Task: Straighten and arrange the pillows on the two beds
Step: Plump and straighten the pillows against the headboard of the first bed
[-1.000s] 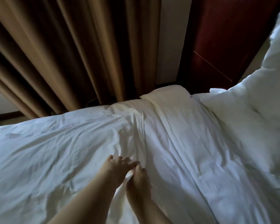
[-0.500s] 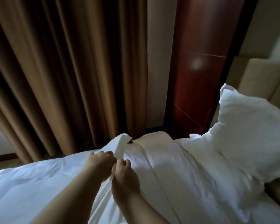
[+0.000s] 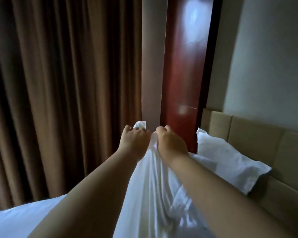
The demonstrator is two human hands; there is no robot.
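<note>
Head view: both arms reach forward. The left hand [image 3: 133, 143] and right hand [image 3: 170, 143] clench a bunched white sheet [image 3: 150, 186], lifting it above the bed [image 3: 15, 219]. A white pillow [image 3: 229, 160] leans on the padded headboard [image 3: 258, 134], right of the hands.

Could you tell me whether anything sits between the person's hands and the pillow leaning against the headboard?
Yes: both the left hand and right hand are closed on a raised bunch of white bedding, which drapes between them and the pillow at the headboard.
</note>
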